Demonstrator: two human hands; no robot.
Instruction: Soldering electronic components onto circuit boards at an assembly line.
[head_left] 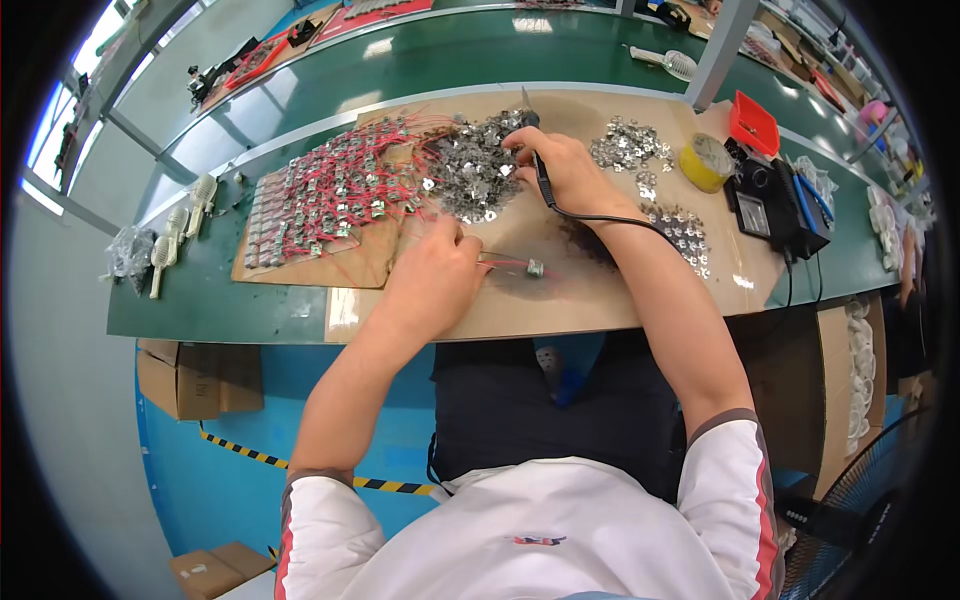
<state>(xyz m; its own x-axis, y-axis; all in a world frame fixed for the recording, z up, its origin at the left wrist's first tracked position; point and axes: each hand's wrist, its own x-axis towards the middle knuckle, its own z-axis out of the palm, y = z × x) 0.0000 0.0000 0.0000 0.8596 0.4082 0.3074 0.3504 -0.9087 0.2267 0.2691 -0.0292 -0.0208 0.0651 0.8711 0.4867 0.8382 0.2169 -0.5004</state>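
Note:
My left hand is closed in a pinch on thin red wires. A small greenish-silver component sits at their right end, above the brown work board. My right hand is wrapped round a black soldering iron, its tip pointing away from me. Thumb and fingertips of that hand reach the right side of a heap of small silver metal pieces; whether they pinch one is too small to tell. Left of the heap lie rows of small wired components with red leads, on a cardboard sheet.
At the right stand a soldering station, a yellow round tub and a red bin. More metal pieces lie in groups nearby. The iron's cord crosses my right forearm. A metal post rises behind the board.

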